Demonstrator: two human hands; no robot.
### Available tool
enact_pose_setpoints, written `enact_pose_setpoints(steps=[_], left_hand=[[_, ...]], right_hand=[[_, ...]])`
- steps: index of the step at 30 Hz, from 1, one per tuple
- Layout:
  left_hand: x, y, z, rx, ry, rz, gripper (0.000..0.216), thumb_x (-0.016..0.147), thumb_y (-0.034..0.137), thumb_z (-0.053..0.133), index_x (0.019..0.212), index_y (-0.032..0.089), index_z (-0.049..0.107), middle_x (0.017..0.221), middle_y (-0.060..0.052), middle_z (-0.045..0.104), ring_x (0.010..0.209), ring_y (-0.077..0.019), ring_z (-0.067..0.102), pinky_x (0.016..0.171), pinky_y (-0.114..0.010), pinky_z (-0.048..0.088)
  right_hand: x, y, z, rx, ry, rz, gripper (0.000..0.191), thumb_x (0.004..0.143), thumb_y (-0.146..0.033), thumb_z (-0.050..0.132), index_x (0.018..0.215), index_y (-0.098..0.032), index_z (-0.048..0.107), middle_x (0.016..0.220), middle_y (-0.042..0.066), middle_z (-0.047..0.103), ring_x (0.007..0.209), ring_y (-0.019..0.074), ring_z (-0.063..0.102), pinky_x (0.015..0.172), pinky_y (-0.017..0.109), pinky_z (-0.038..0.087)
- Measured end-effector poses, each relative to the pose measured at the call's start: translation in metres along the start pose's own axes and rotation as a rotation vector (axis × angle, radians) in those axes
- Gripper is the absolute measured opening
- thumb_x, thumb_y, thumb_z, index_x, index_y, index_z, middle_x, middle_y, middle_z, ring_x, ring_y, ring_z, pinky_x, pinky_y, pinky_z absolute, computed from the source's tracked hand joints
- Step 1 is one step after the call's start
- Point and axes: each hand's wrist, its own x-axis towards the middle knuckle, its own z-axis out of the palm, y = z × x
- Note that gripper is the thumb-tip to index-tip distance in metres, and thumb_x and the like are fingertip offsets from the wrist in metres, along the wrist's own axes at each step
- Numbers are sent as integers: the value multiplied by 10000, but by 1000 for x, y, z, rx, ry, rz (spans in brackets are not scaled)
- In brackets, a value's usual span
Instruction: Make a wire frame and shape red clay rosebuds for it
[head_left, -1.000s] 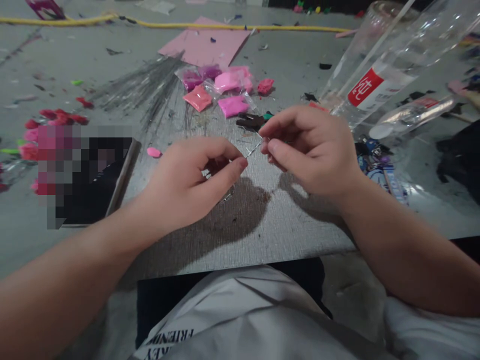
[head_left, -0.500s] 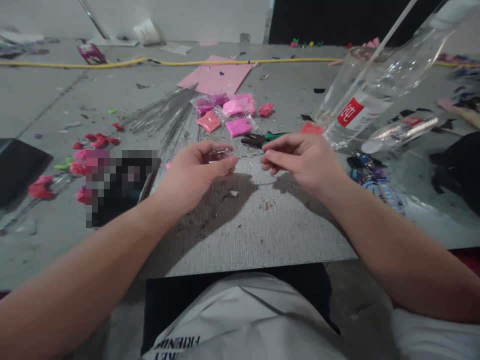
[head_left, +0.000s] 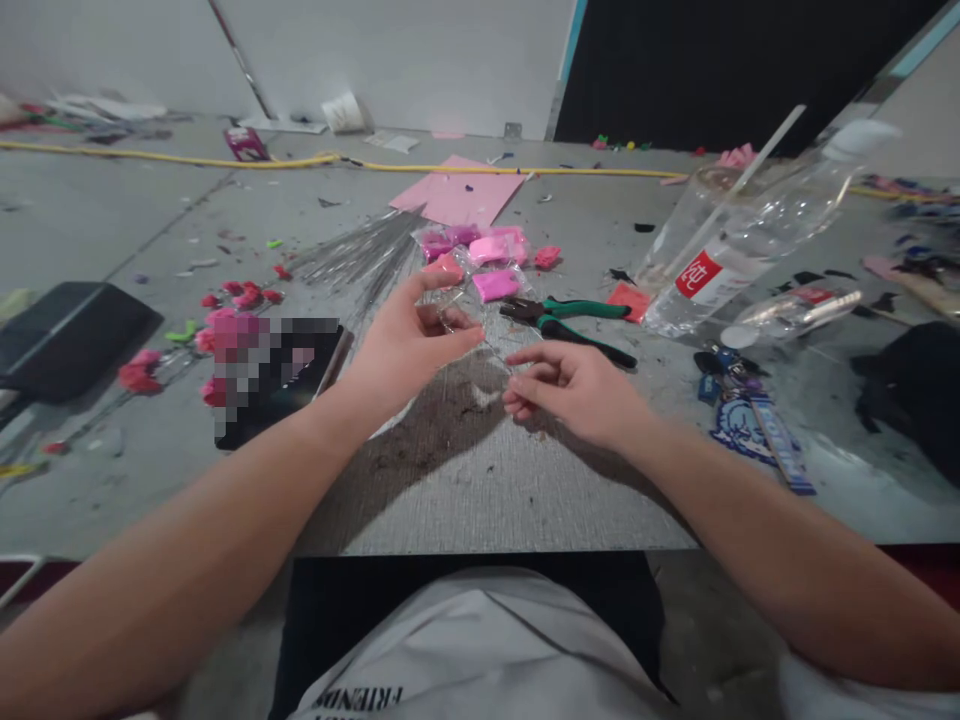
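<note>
- Slipping looks the first risk: the wire [head_left: 493, 349] spans the gap between the hands, mid-frame, thin enough to slide through a loose grip.
- Left hand [head_left: 405, 350]: grip closed on the wire, loops bunched among the fingers; uneven squeezing might kink or tangle them.
- Right hand [head_left: 574, 395]: thumb and index sit close together at the wire's lower end, but I cannot tell whether this grip meets on it; if not, that end could spring free.
- Pliers [head_left: 550, 312] lie just beyond the right hand; a careless knuckle might knock them.
- Packets [head_left: 497, 285], upper centre: a stray wire tip could pierce one.
</note>
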Motion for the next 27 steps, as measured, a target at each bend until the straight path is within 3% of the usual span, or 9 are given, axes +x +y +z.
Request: enact_pose_setpoints(steps=[4,9,15,18,23,27], left_hand=[[-1,-1,4,-126,-92,-27,522,713,158,892,1184,186,668,897,-24,758,849,-149,718,812,-290,564],[-1,-10,6,-51,-114,39,355,730,216,899,1043,183,734,938,-45,776,895,-185,735,847,-331,578],[-1,-9,5,80,-47,114,396,774,229,864,1147,188,739,901,-42,778,840,-175,719,810,-324,560],[1,-7,5,31,-61,90,448,768,203,863,1189,193,712,890,-33,764,857,-166,715,808,-307,555],[2,-7,3,-233,-164,26,326,746,171,873,975,208,644,878,1,723,857,-139,703,813,-291,576],[3,-10,2,-217,-154,56,321,741,178,879,957,210,643,875,9,734,854,-130,707,821,-283,570]], right_hand=[[-3,2,11,-110,-115,34,168,957,-312,661,853,-184,631,794,35,751,563,111,655,474,223,494],[0,4,17,-348,-98,-39,220,946,-291,642,751,-193,615,602,-31,612,505,97,562,514,242,435],[9,7,22,-288,-12,36,194,928,-282,644,757,-197,609,669,-5,662,489,102,567,494,253,453],[12,11,21,-287,-49,-57,208,933,-335,648,776,-201,623,696,-4,668,518,109,580,521,262,460],[13,17,17,-289,-49,-184,241,929,-398,658,788,-202,661,639,-20,634,534,118,562,553,273,435],[16,17,18,-293,-14,-214,239,912,-398,661,776,-202,669,620,-23,617,546,123,546,566,278,415]])
